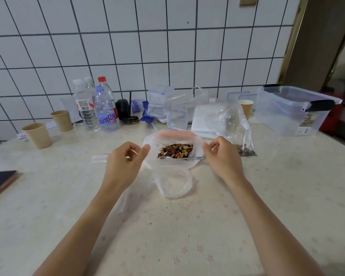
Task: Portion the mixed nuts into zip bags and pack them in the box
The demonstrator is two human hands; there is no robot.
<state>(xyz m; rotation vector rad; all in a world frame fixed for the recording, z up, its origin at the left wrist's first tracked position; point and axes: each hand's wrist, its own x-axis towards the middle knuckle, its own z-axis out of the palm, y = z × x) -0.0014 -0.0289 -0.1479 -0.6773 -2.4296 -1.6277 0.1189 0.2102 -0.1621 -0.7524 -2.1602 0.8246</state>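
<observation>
A large clear bag [172, 140] with a pink zip rim stands wide open at the table's middle, with mixed nuts [175, 150] inside. My left hand [126, 162] pinches its left rim and my right hand [223, 156] pinches its right rim. A metal spoon [184, 158] lies across the bag's near edge. In front of it lies an empty small zip bag [175, 184]. Right of my right hand, another zip bag [236, 128] holds some nuts at its bottom. The clear storage box [293, 112] with black latches stands at the far right.
Water bottles [100, 108], small clear containers [159, 102] and white napkins [205, 120] line the tiled wall. Two paper cups [38, 135] stand at the left, a third [246, 107] behind the bags. A phone [0, 182] lies near the left edge. A flat zip bag [99, 158] lies left of my left hand.
</observation>
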